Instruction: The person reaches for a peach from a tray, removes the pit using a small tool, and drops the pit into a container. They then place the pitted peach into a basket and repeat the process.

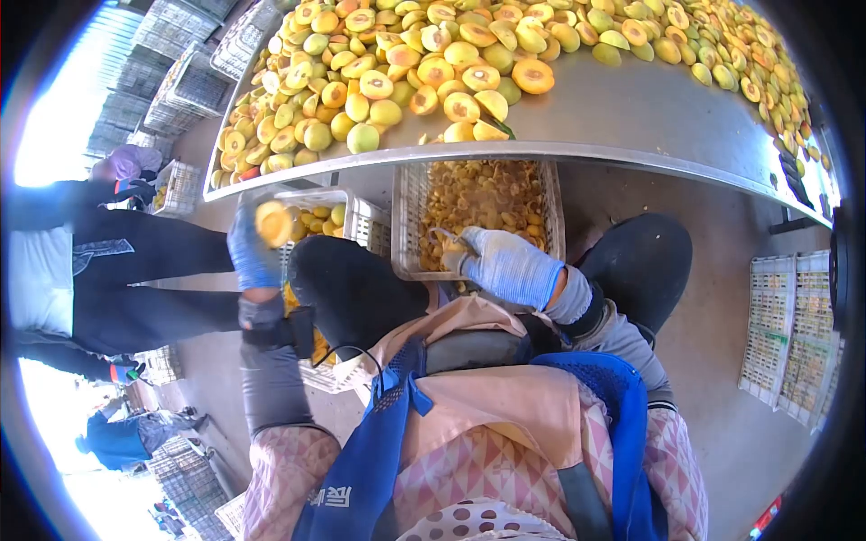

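Head view: left hand [251, 248] grips a halved fruit [273, 224], blurred, at left, just near of the table's edge [379, 160]. Right hand [512, 266] is curled round what looks like a slim curved tool [438, 233], over the middle crate [406, 221]. That half should be light, soft, slippery where cut: cup its skin gently!

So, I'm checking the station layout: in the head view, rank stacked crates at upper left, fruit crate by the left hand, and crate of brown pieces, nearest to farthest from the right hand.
1. Crate of brown pieces: right by the right hand.
2. Fruit crate: leftward, near the left hand.
3. Stacked crates: far upper left.
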Demonstrator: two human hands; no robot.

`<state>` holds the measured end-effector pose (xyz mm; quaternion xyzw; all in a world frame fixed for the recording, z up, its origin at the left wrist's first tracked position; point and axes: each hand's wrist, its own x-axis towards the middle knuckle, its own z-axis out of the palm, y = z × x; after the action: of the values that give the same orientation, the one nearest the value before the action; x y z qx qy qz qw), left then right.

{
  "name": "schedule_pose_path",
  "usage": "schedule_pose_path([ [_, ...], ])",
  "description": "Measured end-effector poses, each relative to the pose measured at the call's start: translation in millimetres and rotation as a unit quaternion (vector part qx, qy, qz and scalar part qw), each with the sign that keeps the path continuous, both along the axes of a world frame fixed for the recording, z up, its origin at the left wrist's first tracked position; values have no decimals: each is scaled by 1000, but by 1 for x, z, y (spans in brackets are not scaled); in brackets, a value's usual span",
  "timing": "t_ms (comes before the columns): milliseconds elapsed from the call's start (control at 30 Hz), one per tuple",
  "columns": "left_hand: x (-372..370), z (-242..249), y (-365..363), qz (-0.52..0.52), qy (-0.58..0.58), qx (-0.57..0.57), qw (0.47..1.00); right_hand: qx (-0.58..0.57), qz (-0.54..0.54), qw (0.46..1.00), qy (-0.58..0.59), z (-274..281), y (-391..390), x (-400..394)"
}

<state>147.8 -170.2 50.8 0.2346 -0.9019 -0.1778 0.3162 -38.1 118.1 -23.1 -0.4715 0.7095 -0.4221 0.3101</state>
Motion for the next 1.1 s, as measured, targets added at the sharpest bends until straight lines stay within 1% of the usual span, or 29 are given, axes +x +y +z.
schedule_pose_path([
  [33,28,-26,-49,34,67,161,984,-8,-11,1000,25,-4,0,1],
  [67,64,-61,-113,83,117,329,933,-4,-12,1000,28,-3,1,2],
  [133,78,-65,-132,156,26,299,941,5,-18,999,35,-1,2,2],
  [233,40,-53,-106,147,37,296,943,42,-18,999,30,7,1,1],
  [267,22,-49,-94,124,16,288,950,55,-13,998,24,10,0,1],
  [333,-31,-48,-76,73,-24,269,960,41,-23,998,28,6,-1,1],
  [400,-84,-63,-70,4,-90,154,984,29,-41,998,37,4,-1,-2],
  [433,-110,-54,-56,9,-184,106,977,25,-52,997,42,3,-1,-3],
  [467,-132,-45,-44,15,-278,57,959,20,-62,997,46,3,0,-4],
  [567,-177,-55,-32,93,-381,25,920,35,-65,996,51,8,1,-10],
  [667,-181,-79,-57,86,-328,26,940,-6,-98,993,59,-1,2,-12],
  [700,-177,-83,-66,52,-277,30,959,-26,-110,992,58,-1,2,-13],
  [733,-172,-89,-73,-12,-164,208,964,-46,-123,990,58,0,2,-14],
  [767,-162,-87,-69,-73,-42,377,922,-68,-135,987,58,2,2,-14],
  [800,-151,-79,-58,-127,82,529,835,-67,-134,988,45,6,2,-16],
  [833,-148,-78,-42,-125,115,580,797,-67,-130,989,32,12,2,-18],
  [933,-139,-52,10,-232,94,652,716,-75,-130,989,14,16,-6,-18],
  [1000,-137,-44,45,-193,75,631,747,-73,-145,987,-5,18,-6,-18],
  [1033,-138,-43,60,-222,94,651,720,-72,-153,985,-23,20,-6,-18],
  [1067,-136,-40,77,-232,71,528,814,-72,-162,983,-40,21,-8,-18],
  [1100,-134,-35,95,-238,47,392,888,-97,-192,976,-42,18,-11,-17],
])
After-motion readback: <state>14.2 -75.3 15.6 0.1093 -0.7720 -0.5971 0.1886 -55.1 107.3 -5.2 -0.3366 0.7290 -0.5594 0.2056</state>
